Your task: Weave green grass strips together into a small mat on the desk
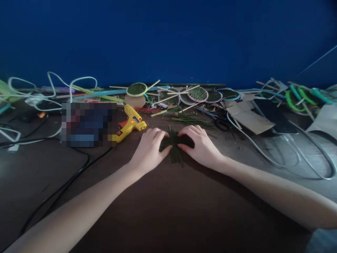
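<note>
Dark green leaf strips (174, 149), crossing one another, lie at the middle of the table between my two hands. My left hand (151, 149) pinches their left side, thumb below and fingers above. From the right, my right hand (202, 146) grips the other side in a similar pinch. The fingertips partly cover the strips, so how they interlace is hard to make out. Just beyond my hands lie more loose green strips (192, 120). A yellow glue gun (131, 123) rests left of my left hand, with a small orange light glowing on it.
Round green woven discs with rims (137, 89) and thin sticks crowd the table's back edge by the blue wall (168, 42). Scissors (222, 124), cardboard (251, 119) and a phone (275, 117) with a white cable lie right. Black cables (70, 181) and a pixelated patch are left.
</note>
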`<state>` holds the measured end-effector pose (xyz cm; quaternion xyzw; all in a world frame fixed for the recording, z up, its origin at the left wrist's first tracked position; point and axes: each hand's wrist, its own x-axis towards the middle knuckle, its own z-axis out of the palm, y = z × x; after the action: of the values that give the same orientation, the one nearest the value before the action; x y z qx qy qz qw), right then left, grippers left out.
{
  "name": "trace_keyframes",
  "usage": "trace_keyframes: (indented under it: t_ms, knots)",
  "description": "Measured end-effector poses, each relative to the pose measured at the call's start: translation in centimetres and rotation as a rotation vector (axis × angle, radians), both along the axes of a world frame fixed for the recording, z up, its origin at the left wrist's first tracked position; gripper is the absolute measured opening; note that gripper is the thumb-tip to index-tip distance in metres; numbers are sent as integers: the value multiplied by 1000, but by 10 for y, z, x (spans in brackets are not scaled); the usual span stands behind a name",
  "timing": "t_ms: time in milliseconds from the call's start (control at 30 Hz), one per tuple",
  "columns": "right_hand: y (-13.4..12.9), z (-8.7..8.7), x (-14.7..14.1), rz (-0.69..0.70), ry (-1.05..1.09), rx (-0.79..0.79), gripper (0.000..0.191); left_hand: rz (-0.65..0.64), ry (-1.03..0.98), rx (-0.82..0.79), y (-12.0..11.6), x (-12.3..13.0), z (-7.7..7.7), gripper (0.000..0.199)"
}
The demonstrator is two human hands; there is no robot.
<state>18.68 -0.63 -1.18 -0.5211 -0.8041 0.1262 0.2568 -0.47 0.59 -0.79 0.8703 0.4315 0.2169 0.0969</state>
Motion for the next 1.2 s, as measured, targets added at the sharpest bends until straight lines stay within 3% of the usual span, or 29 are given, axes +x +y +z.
trace_keyframes:
  t_ms: [1200]
  knots:
    - [1, -3, -1, 12, 24, 18, 11, -6, 41, 12, 1, 0, -1, 15]
